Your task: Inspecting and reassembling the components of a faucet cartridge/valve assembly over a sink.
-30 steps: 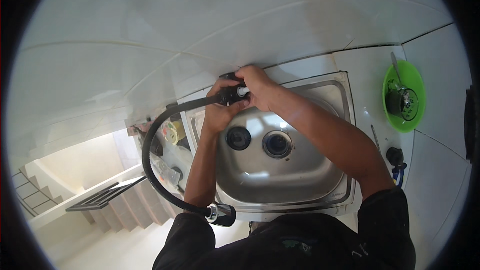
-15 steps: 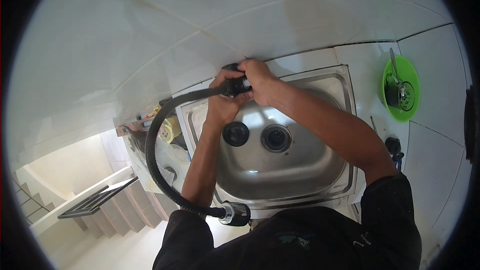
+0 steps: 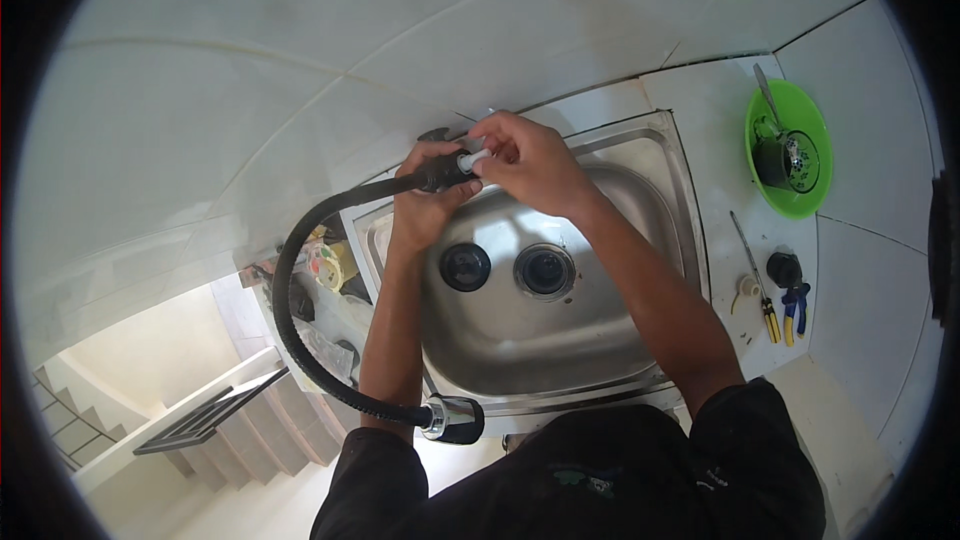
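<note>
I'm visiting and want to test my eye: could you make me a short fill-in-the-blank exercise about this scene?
1. The left hand grips a black fitting, and the right hand has its fingers at its ____ end piece.
2. The bowl on the counter is ____.
3. In the sink, the round black disc lies to the ____ of the drain.
4. The pliers have blue-and-____ handles.

Missing words: white; green; left; yellow.
</note>
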Available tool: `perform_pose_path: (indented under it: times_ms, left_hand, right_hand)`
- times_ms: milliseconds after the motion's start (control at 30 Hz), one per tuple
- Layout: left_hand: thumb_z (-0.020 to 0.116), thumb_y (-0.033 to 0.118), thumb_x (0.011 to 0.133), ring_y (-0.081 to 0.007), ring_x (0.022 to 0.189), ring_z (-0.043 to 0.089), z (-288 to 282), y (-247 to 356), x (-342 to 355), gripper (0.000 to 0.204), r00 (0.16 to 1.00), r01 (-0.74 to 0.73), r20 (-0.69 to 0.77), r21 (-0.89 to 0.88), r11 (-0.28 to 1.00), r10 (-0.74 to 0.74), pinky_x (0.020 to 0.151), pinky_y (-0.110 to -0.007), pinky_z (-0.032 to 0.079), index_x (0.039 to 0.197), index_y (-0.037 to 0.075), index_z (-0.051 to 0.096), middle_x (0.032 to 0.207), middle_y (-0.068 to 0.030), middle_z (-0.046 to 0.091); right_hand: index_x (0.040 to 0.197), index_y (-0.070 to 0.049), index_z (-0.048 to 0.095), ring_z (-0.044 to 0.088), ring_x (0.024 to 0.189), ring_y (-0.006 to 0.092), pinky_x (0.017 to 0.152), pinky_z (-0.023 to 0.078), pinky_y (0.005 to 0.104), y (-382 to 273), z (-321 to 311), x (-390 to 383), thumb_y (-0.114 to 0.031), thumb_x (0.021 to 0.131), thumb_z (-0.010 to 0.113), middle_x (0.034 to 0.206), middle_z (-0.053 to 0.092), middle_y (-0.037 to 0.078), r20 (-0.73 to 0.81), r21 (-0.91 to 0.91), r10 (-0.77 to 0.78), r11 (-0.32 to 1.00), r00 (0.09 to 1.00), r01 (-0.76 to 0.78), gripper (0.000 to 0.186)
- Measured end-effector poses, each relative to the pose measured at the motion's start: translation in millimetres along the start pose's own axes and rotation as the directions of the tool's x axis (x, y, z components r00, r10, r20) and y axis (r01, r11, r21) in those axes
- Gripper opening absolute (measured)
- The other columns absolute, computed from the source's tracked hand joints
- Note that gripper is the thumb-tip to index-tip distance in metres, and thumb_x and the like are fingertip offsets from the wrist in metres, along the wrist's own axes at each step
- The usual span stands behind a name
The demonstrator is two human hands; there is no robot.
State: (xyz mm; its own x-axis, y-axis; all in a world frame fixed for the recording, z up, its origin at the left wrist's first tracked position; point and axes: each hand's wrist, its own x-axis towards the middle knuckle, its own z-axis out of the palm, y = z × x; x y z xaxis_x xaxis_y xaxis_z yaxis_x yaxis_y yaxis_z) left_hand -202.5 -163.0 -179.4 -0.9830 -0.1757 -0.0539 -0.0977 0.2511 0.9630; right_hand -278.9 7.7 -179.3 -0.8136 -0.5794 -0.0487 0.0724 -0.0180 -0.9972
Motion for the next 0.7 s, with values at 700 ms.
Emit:
perform_pose_path:
  times_ms: [700]
  left_hand:
    - [0.077, -0.007, 0.063, -0.0138, 0.09, 0.055, -4, -11, 3, 0.048, 0.998, 0.061, 0.027, -0.115, 0.991, -0.058, 0.081, -0.029, 0.046, 0.105, 0.003, 0.055, 0.095, -0.0051, 0.06]
  right_hand:
    - [0.085, -0.003, 0.065, 0.062, 0.062, 0.023, 0.058, 0.049, 0.0318, 28, 9, 12, -0.009, 0.071, 0.068, 0.07, 0.065, 0.013, -0.009, -0.049, -0.197, 0.979, 0.98, 0.196, 0.015]
